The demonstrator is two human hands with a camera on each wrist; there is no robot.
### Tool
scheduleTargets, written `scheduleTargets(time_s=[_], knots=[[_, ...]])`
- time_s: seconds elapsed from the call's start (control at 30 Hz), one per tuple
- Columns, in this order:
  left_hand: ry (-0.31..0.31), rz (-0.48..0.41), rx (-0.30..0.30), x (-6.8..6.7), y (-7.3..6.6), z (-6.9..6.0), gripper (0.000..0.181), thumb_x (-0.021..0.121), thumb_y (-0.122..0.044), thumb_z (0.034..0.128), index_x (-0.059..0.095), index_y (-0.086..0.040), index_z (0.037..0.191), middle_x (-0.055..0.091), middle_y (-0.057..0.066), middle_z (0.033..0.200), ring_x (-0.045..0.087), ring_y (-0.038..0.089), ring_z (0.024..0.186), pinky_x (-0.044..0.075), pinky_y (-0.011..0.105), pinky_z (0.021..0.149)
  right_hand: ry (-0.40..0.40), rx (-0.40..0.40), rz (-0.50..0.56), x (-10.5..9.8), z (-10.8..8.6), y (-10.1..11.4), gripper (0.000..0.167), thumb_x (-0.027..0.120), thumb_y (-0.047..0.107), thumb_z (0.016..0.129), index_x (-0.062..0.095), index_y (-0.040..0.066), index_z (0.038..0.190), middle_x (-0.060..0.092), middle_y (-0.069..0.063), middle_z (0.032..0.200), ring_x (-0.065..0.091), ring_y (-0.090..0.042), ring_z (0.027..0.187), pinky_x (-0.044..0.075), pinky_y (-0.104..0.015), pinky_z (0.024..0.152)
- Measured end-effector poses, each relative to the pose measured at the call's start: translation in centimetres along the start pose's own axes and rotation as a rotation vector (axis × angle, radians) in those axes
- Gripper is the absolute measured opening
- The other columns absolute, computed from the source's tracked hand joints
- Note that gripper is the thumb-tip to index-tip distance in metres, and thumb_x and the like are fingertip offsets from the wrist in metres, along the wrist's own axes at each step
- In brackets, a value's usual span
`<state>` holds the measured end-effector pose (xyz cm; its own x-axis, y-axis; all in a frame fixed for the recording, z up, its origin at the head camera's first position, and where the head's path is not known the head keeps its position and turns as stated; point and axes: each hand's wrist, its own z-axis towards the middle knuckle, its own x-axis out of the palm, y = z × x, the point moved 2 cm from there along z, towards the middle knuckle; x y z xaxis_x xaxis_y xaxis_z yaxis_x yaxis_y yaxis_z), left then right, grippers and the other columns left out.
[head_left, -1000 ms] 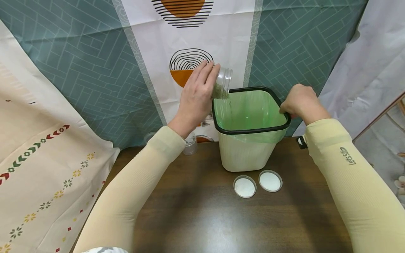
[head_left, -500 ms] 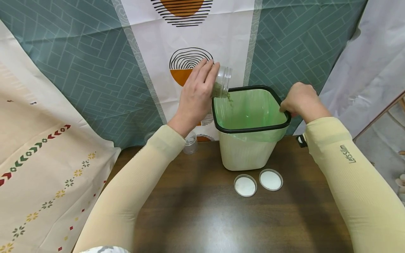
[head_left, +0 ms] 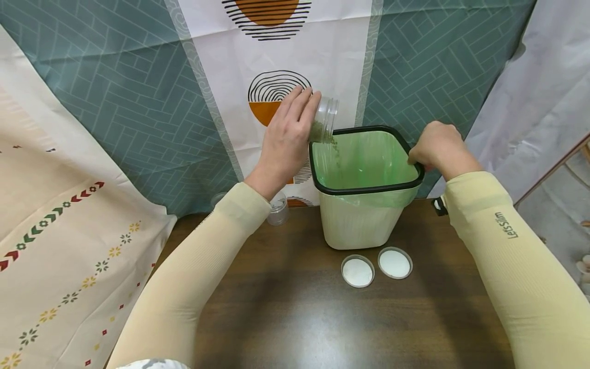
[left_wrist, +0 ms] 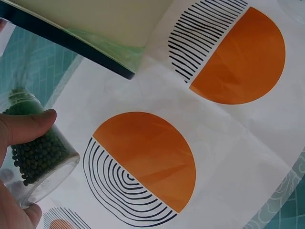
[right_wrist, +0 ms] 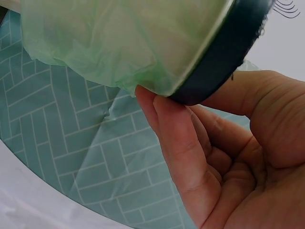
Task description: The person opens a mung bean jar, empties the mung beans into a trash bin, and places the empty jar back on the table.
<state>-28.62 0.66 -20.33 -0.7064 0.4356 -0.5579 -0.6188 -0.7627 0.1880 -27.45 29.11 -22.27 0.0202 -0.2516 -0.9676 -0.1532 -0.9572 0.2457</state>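
My left hand [head_left: 288, 141] grips a clear jar [head_left: 324, 120], tilted with its mouth over the left side of the trash can [head_left: 359, 225]. Small green beans [left_wrist: 40, 155] fill part of the jar in the left wrist view, and some are falling from its mouth into the can. A green bag [head_left: 369, 156] lines the can, held under a black rim [head_left: 369, 190]. At the can's right corner my right hand [head_left: 441, 148] pinches the rim; in the right wrist view its fingertips [right_wrist: 174, 112] press the outside below the bag's edge.
Two round lids with white insides, a left lid [head_left: 357, 271] and a right lid [head_left: 395, 263], lie on the brown table [head_left: 286, 318] before the can. Another clear jar [head_left: 277, 210] stands left of the can, partly behind my left arm. A patterned curtain [head_left: 193, 102] hangs behind.
Beans now fall from the jar in a longer stream than half a second ago; one second ago hardly any showed below its mouth. Both hands keep almost the same place.
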Motion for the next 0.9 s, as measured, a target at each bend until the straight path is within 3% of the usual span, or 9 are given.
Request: scheduleTargets(time_s=[0.9], knots=[[0.001, 0.018, 0.018, -0.08, 0.16, 0.02, 0.052, 0.048, 0.009, 0.0842, 0.048, -0.004, 0.134, 0.050, 0.014, 0.137, 0.039, 0.028, 0.134, 0.021, 0.028, 0.117, -0.013, 0.008, 0.007, 0.00, 0.10, 0.03, 0.026, 0.067, 0.026, 0.074, 0.067, 0.001, 0.066, 0.064, -0.008, 0.054, 0.059, -0.035, 0.077, 0.048, -0.036, 0.056]])
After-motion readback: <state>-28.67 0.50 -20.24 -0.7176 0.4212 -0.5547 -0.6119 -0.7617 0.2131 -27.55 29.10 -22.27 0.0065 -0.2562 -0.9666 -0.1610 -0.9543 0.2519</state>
